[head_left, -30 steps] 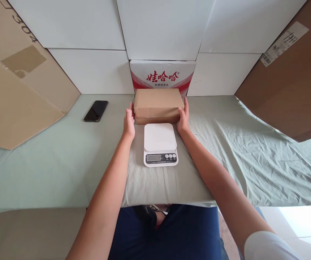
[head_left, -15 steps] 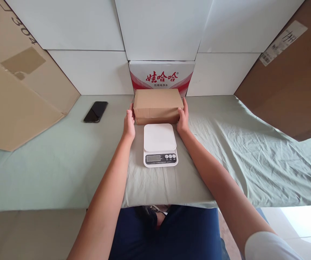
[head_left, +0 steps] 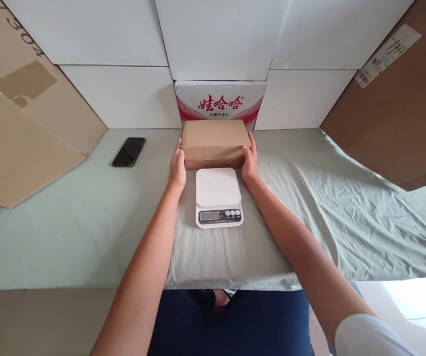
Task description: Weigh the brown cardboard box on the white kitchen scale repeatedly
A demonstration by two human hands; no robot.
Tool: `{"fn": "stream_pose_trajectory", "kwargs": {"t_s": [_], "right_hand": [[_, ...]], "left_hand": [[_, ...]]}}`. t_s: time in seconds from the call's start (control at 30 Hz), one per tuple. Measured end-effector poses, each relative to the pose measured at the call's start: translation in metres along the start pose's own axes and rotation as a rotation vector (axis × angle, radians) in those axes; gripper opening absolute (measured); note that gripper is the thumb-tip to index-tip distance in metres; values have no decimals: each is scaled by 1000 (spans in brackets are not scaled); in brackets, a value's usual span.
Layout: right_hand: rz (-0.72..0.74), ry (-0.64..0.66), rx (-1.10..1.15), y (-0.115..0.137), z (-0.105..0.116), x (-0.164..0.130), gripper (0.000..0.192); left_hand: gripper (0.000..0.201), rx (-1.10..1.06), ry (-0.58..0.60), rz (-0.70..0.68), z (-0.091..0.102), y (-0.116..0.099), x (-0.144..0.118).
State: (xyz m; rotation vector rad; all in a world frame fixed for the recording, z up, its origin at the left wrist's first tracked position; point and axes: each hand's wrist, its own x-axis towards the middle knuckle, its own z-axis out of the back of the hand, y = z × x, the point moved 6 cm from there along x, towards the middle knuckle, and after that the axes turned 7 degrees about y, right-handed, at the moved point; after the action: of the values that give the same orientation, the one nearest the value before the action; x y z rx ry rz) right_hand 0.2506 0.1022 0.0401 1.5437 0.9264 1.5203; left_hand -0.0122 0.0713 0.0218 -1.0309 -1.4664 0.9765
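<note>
A closed brown cardboard box sits at the back of the cloth-covered table, in front of a white and red printed carton. My left hand presses against its left side, and my right hand grips its right side with the thumb on the front face. Just nearer to me lies a white digital kitchen scale with nothing on its platform. Its small display looks blank. The far fingers of both hands are partly hidden by the box.
A black smartphone lies on the green cloth at the left. Large cardboard panels stand at the left and right. White panels and the printed carton close off the back. The table's front edge runs above my lap.
My left thumb has come closer against the box's left side. The box, scale and right hand keep their places; the whole view has shifted slightly.
</note>
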Motion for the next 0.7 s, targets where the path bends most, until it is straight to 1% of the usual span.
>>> {"fn": "stream_pose_trajectory", "kwargs": {"t_s": [0.13, 0.27, 0.5, 0.7], "right_hand": [[2, 2, 24, -1, 0, 0, 70], [22, 5, 30, 0, -1, 0, 69], [15, 1, 112, 2, -1, -1, 68], [31, 6, 113, 0, -1, 0, 68]], "left_hand": [[77, 80, 10, -58, -1, -7, -1], [80, 122, -4, -73, -1, -10, -2], [77, 156, 0, -65, 0, -6, -1], [74, 218, 9, -98, -1, -14, -3]]}}
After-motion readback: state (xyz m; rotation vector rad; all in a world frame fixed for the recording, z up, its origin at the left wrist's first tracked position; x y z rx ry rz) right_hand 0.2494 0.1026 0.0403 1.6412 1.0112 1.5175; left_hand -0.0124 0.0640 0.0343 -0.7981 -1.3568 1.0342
